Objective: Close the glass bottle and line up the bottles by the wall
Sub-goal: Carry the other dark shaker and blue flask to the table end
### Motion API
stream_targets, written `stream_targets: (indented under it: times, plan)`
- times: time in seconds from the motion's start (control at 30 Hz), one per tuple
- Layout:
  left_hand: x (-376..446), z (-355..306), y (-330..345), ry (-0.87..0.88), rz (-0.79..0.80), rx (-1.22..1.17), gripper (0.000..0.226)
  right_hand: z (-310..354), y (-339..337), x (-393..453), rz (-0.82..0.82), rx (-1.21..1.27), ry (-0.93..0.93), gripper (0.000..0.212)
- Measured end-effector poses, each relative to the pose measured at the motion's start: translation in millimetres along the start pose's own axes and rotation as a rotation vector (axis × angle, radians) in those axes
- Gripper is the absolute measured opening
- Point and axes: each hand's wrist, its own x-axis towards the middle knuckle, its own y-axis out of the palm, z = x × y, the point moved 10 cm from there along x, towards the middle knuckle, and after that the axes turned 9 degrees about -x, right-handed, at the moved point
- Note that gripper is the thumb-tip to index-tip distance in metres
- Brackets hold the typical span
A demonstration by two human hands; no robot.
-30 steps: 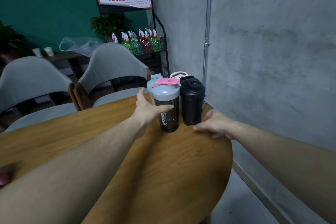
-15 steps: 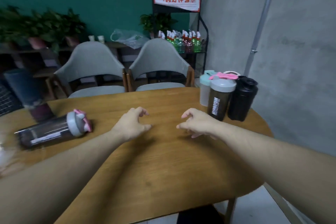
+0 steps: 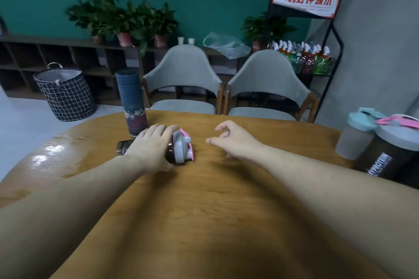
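Observation:
A dark shaker bottle (image 3: 179,150) with a grey lid and pink flip cap lies on its side on the wooden table (image 3: 204,210). My left hand (image 3: 150,145) lies over its body with the fingers wrapped around it. My right hand (image 3: 231,139) hovers just right of the lid, fingers loosely curled, holding nothing. A tall dark blue flask (image 3: 131,103) stands upright behind the lying bottle. At the right edge stand a shaker with a teal lid (image 3: 356,136) and a dark shaker with a pink cap (image 3: 394,154), side by side near the grey wall.
Two grey chairs (image 3: 183,81) stand at the table's far side. A black rack of spray bottles (image 3: 306,58) is in the right corner. A checked basket (image 3: 65,92) sits on the floor at left, with potted plants on a low shelf behind.
My view has swung left, away from the bottles by the wall. My left hand has moved left and closed on the lying shaker bottle. My right hand has followed to just beside the lid.

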Motion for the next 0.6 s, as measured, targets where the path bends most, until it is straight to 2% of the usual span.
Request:
stream_targets:
  times: [0.27,0.4,0.47,0.6]
  plan:
    - [22.4,37.3,21.1,-0.010,0.111,0.047,0.109,81.4,34.9,68.4,-0.041,0.043,-0.077,0.043]
    - [12.1,66.2,17.0,-0.053,0.141,-0.030,0.109,110.7,52.0,95.7,-0.029,0.057,-0.088,0.044]
    - [4.3,88.0,7.2,-0.073,0.121,-0.081,0.112,123.8,66.3,110.2,-0.009,0.050,-0.092,0.052]
    - [-15.0,132.2,-10.2,-0.119,0.109,-0.067,0.114,143.1,104.1,141.1,0.050,0.075,-0.079,0.085]
